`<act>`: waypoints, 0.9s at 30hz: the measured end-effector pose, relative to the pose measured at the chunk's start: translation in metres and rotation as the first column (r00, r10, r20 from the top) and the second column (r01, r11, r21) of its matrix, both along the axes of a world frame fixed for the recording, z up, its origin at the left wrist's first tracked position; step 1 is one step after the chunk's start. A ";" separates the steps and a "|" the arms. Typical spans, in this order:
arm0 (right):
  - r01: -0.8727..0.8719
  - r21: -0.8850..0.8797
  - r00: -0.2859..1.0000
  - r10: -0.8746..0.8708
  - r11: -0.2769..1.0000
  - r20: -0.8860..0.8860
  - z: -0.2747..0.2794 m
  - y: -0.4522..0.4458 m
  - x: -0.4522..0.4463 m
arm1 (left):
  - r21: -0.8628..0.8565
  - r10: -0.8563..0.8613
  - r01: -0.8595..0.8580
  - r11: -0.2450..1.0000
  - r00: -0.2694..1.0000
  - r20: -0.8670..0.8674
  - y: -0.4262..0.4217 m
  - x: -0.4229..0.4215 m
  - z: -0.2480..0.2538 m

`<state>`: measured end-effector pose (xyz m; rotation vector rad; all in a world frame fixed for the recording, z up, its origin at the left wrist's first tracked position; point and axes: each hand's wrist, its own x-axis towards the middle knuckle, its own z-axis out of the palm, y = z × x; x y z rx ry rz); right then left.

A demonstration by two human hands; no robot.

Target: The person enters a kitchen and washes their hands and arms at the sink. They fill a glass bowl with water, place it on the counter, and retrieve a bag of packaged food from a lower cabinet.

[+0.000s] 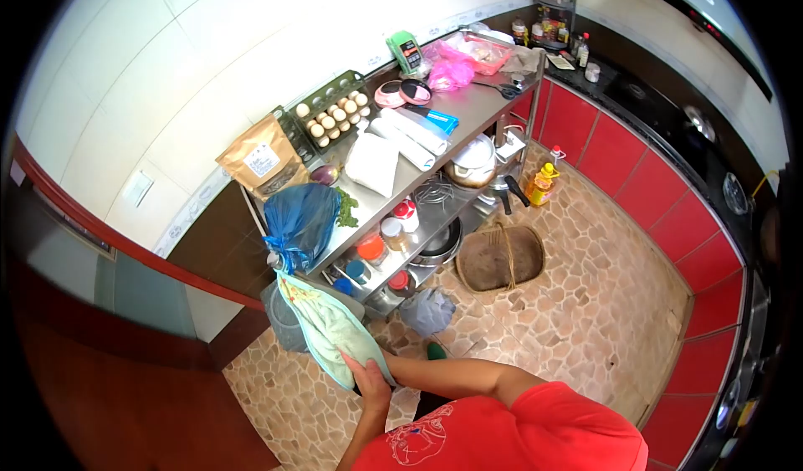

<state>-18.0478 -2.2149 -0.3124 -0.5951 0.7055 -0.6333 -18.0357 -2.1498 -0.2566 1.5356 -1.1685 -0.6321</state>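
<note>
A pale green towel (330,329) with light blue edging hangs from the corner of the metal shelf (322,249), its lower end pulled toward me. My left hand (370,379) is closed on that lower end, fingers against the cloth. From the other side my right forearm (456,377) reaches to the same end of the towel. The towel and my left hand hide the fingers of my right hand. A knotted blue plastic bag (303,216) sits at the shelf corner just above the towel.
The shelf top holds a tray of eggs (330,120), a brown paper pouch (263,157) and plastic-film rolls (406,140). On the floor stand a wicker basket (473,262), a grey plastic bag (427,312) and an oil bottle (542,184). Red cabinets (652,195) curve along the right.
</note>
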 end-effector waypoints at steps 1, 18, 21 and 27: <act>0.013 0.003 1.000 -0.013 1.000 0.002 0.000 -0.001 0.000 | 0.001 -0.011 0.011 1.000 1.000 0.003 -0.002 0.000 -0.001; 0.076 0.015 0.996 -0.075 0.997 -0.055 0.009 -0.008 0.000 | 0.199 0.316 -0.252 0.947 0.619 -0.719 -0.030 0.023 -0.036; 0.156 0.001 0.986 -0.156 0.988 -0.055 0.005 -0.009 0.005 | 0.207 0.296 -0.212 0.955 0.654 -0.696 -0.029 0.023 -0.030; 0.242 0.018 0.970 -0.242 0.970 0.009 0.015 -0.003 0.010 | 0.206 0.283 -0.194 0.959 0.686 -0.670 -0.029 0.028 -0.027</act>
